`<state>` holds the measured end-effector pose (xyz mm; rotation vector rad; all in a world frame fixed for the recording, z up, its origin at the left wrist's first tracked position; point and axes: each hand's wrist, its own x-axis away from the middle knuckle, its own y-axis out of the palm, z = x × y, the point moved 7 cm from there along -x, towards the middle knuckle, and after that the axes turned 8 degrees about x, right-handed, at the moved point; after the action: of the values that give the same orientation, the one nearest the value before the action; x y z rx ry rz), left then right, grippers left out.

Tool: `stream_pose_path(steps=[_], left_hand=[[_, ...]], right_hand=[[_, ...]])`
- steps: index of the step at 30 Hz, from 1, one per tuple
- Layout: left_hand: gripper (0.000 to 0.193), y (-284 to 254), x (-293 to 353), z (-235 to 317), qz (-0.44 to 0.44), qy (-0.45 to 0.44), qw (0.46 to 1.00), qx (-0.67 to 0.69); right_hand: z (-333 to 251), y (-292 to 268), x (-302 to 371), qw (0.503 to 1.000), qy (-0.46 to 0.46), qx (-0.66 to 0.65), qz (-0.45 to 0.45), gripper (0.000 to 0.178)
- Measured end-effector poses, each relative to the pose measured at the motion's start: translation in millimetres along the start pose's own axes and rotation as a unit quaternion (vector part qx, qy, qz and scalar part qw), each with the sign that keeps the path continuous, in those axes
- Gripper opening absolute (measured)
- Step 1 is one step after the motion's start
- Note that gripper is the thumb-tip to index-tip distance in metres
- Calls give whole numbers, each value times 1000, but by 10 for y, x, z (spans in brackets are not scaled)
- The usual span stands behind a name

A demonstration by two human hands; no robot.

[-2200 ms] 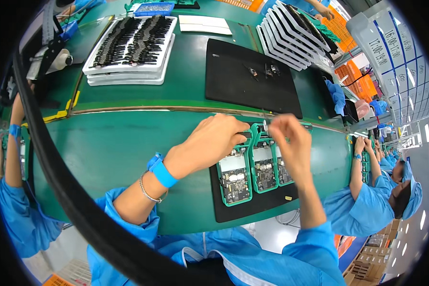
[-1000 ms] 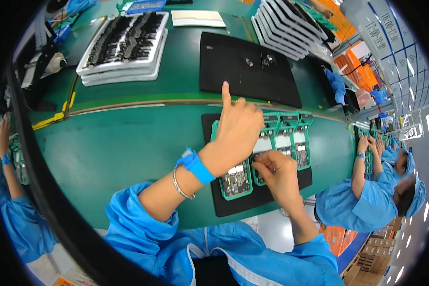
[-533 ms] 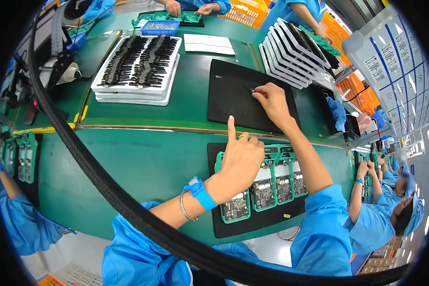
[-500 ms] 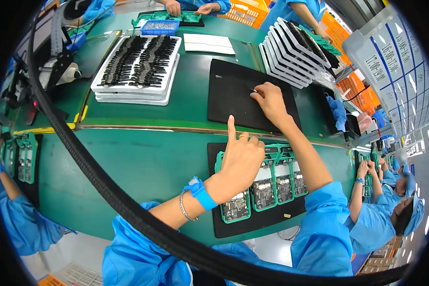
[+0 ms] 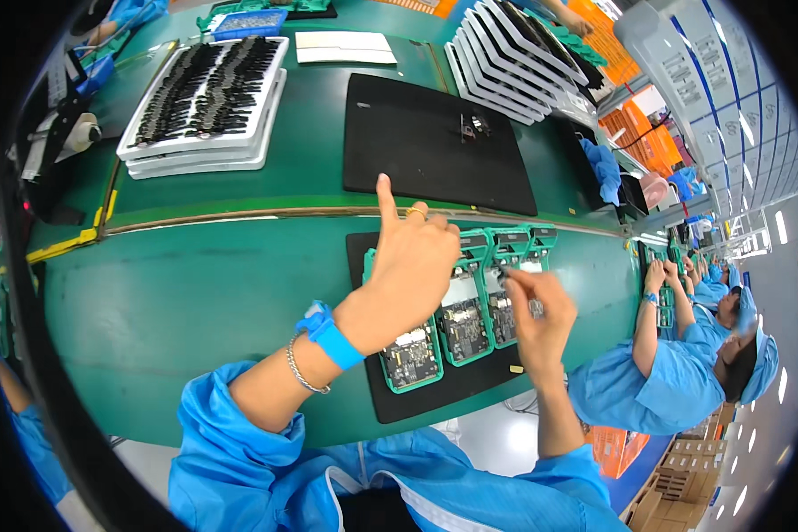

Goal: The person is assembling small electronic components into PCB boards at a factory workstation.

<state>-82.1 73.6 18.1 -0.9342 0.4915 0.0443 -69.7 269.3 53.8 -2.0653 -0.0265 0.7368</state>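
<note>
My left hand (image 5: 408, 270) is over the left part of a green frame (image 5: 483, 293) that holds several dark circuit boards (image 5: 464, 326). Its index finger points out toward the far side, while the other fingers curl down; whatever they grip is hidden beneath the hand. Above the boards on the right side of the frame, my right hand (image 5: 543, 321) has thumb and index finger pinched on a small dark part (image 5: 504, 274), too small to name. Under the frame lies a black mat (image 5: 386, 403).
A second black mat (image 5: 426, 168) farther off bears a few small parts (image 5: 474, 127). White trays (image 5: 266, 146) of black strips are stacked at the far left, with another tray stack (image 5: 496, 80) at the far right. A thick black cable (image 5: 62, 372) crosses the left. Co-workers (image 5: 674, 363) sit at right.
My right hand has come back from the far black mat to the green frame, with a small part pinched in it. My left hand keeps its pose. The whole view has shifted somewhat.
</note>
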Motion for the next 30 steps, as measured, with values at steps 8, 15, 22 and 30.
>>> stream_pose_path(steps=[8, 15, 22, 30], left_hand=[[16, -101, -1, 33, -56, -17, 998, -15], [17, -125, 16, 41, -61, -22, 998, -6], [17, -104, 11, 9, -62, -27, 998, -4], [15, -61, 33, -27, -41, -28, 999, -10]], right_hand=[[118, 35, 515, 998, 22, 39, 39, 17], [79, 121, 569, 998, 0, 50, 47, 19], [61, 112, 455, 998, 42, 41, -32, 15], [343, 202, -214, 961, 101, -25, -255, 10]])
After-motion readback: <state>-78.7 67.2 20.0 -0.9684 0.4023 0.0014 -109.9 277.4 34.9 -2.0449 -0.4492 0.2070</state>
